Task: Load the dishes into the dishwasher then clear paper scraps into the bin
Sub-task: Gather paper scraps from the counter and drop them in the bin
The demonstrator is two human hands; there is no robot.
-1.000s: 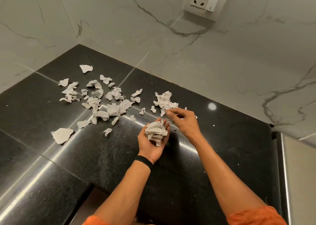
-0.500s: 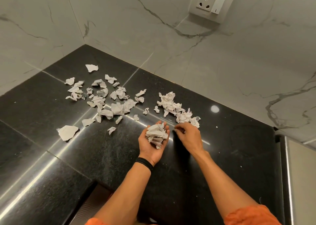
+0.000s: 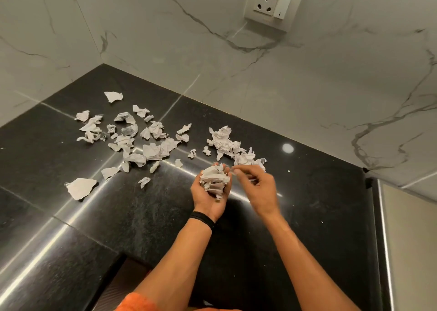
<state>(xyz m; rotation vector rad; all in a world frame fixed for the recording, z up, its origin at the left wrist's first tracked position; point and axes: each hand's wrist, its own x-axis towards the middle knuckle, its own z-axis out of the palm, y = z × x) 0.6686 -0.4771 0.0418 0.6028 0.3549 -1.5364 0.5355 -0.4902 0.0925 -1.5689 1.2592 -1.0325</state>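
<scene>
Scrap-gathering is in hand. The left hand [image 3: 208, 202] holds a wad of scraps [image 3: 214, 180] in a cupped grip over the bench [image 3: 319, 216]. The right hand [image 3: 260, 190], blurred beside the wad, has a grip I cannot read. Next, pick up the pile [image 3: 227, 143] just beyond the wad, then the scatter [image 3: 151, 150] left of it. No bin shows.

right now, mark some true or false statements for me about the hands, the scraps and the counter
1. The left hand holds a wad of paper. True.
2. Loose scraps lie on the counter. True.
3. The counter is white. False: it is black.
4. The band is on the right wrist. False: it is on the left wrist.
5. A plug sits in the socket. False: the socket is empty.
</scene>
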